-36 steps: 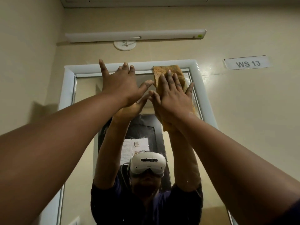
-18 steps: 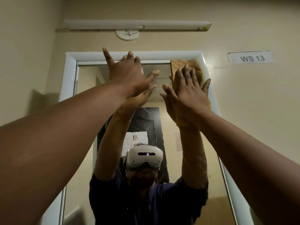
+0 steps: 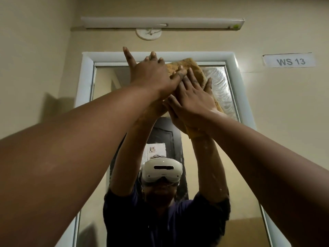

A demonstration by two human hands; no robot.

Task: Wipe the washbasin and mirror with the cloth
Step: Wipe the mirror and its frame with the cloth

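Yellow-brown rectangular cloth (image 3: 188,68) lies flat near the white-framed mirror (image 3: 229,90)'s top right, pressed by the flat right hand (image 3: 194,98) and partly overlapping flat left hand (image 3: 153,75); mid-wipe, the next stroke probably needs steady pressure leftward.

Both hands, the left hand (image 3: 151,75) and right hand (image 3: 193,97), cover most of the cloth (image 3: 191,65) at upper centre. The mirror (image 3: 106,82) runs off the bottom edge. The sheet's (image 3: 154,151) print, reflected mid-frame, is too small to read.

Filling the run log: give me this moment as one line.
step: wiping mirror top | right hand presses cloth flat on glass | left hand open, overlapping right | streaks right of cloth
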